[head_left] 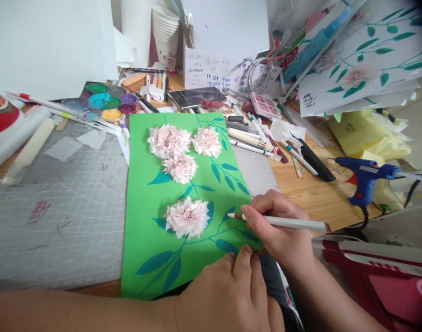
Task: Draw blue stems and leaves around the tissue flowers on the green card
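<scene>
My right hand (283,226) grips a white-barrelled marker (294,223) with a brown tip end. That tip points left, at a painted leaf on the green paper (138,184); whether it touches cannot be told. Across the paper's lower right edge lies my left hand (228,290), fingers stretched out and close together, thumb hidden. Dark teal leaves and stems cover parts of the sheet. Ruffled pale pink paper flowers stand on it: a large one (169,140) at the top, a smaller one (207,141) beside it, one (180,168) just below, and another (187,217) lower down.
A grey cutting mat (59,221) lies under the sheet's left side. Behind are a paint palette (100,100), a phone (197,97), stacked paper cups (165,37) and scattered pens. At right sit a blue glue gun (365,177) and a leafy flower picture (363,60).
</scene>
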The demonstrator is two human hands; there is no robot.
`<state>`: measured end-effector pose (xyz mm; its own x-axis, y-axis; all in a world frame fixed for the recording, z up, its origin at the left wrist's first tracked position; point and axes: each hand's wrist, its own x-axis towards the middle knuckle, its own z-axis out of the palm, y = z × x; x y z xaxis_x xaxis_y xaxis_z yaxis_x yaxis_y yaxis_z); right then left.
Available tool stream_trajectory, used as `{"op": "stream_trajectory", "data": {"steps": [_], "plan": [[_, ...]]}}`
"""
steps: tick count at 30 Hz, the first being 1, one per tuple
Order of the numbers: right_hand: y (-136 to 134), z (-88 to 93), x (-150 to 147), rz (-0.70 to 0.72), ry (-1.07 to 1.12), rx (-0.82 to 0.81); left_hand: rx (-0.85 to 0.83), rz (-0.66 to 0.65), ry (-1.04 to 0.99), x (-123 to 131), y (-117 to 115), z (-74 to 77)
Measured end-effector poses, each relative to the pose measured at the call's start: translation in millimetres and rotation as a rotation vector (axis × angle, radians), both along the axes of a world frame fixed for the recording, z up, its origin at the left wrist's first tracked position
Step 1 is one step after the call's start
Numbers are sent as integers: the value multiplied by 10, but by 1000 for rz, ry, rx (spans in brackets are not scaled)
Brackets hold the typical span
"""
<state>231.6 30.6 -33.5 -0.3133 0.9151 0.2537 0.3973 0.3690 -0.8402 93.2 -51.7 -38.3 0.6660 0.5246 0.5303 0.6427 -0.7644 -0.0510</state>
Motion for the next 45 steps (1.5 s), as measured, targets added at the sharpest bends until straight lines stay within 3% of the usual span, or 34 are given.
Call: {"op": "stream_trajectory", "data": {"steps": [6,14,20,25,31,36,39,45], "plan": [[-12,-26,25,26,120,-57,-12,-23,9,-3,-21,-11],[-15,-27,14,-50,77,-23,9,5,-48,34,-19,-24],[-30,-58,6,-85,409,-85,17,13,-76,21,-4,-1],[-29,-53,-1,-190,757,44,-45,35,-114,35,-104,-40],[-82,-17,105,-288,746,113,-80,42,-131,88,-273,-195],[-172,-98,218,-215,686,94,-127,-8,-24,63,-129,-5],[-243,-119,237,-54,574,22,-147,13,14,42,-78,118],[-319,-43,91,152,368,-54,-131,-22,47,73,-284,89]]}}
